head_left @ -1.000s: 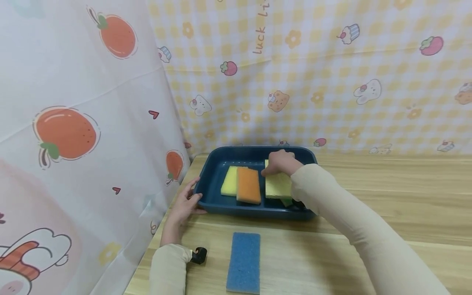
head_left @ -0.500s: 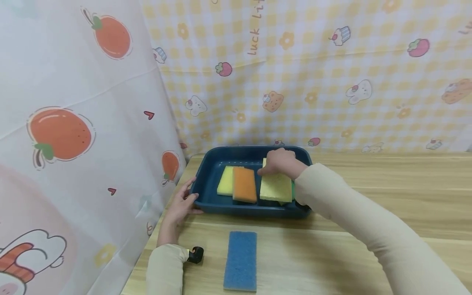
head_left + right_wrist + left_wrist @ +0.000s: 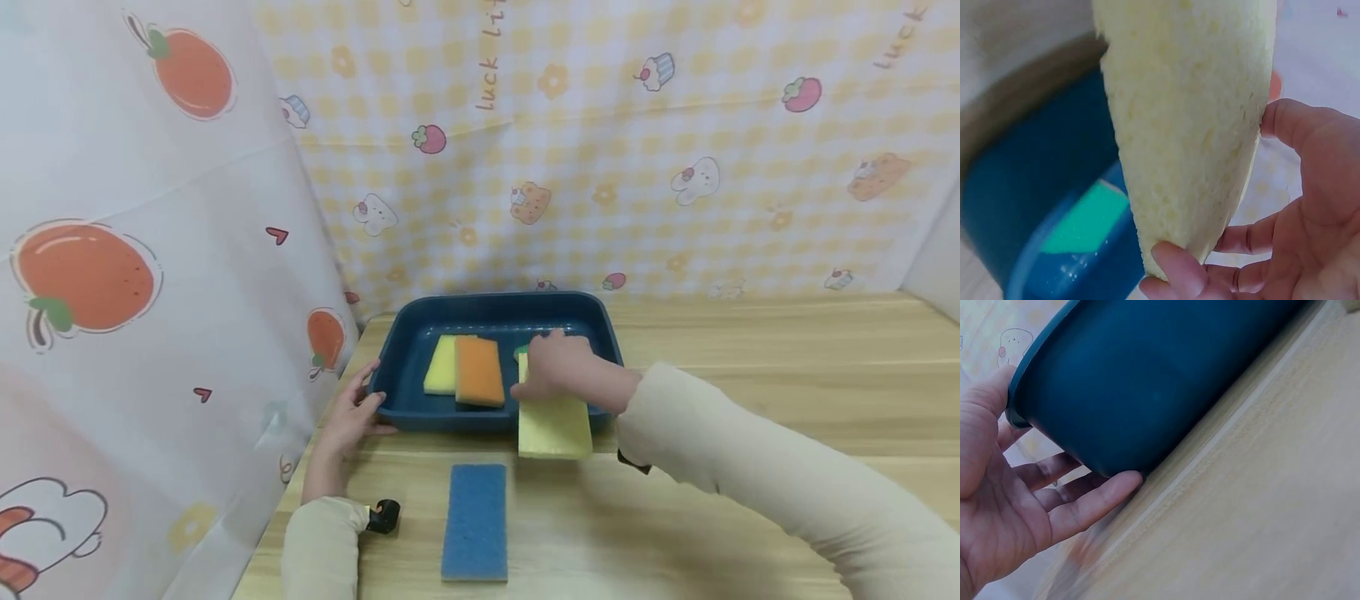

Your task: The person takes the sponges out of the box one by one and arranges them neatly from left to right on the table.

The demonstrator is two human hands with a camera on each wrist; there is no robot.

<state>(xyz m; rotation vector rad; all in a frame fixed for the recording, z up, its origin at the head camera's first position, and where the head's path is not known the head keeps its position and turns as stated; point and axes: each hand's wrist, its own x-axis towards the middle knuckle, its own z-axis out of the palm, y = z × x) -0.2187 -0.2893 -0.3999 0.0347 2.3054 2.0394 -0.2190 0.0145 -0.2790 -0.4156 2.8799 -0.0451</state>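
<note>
**Two hands at a blue tray of sponges**

The right hand (image 3: 558,364) pinches a pale yellow sponge (image 3: 555,429) between thumb and fingers, its lower end overlapping the near rim of the tray (image 3: 442,420) in the head view. The left hand (image 3: 348,421), fingers spread, touches the tray's left end. Inside, an orange sponge (image 3: 480,371) overlaps a bright yellow sponge (image 3: 441,364); a green piece (image 3: 1088,219) also shows. A blue sponge (image 3: 475,523) lies on the desk (image 3: 675,525), on the tray's near side.
</note>
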